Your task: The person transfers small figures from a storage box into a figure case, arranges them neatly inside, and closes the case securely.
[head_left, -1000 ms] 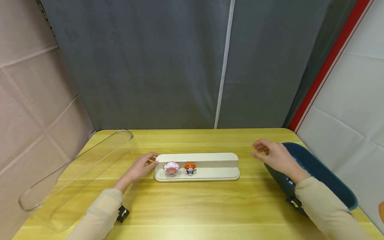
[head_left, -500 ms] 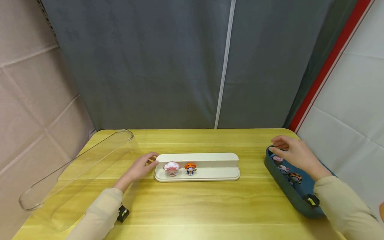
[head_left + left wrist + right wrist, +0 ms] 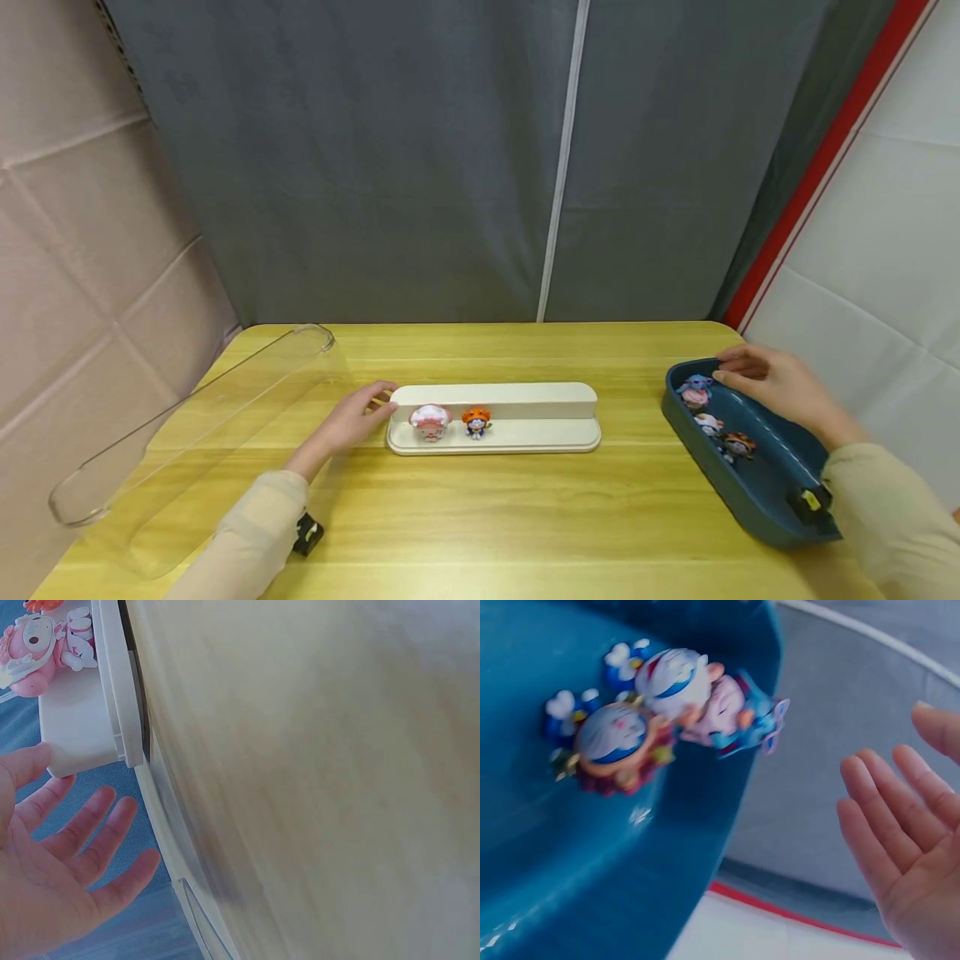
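Head view: right hand (image 3: 780,387) fingers open over blue tray (image 3: 757,492) figurines (image 3: 694,392), left hand (image 3: 347,423) open-fingered against white stand (image 3: 517,437); a careless grab could topple neighbours.

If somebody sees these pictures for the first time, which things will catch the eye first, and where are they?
First, the two small bright figures, one pink and one orange, standing side by side on the white stand in the middle of the yellow table; the left hand rests at the stand's left end. At the right edge, the right hand hovers open over a dark blue tray holding three more figures.
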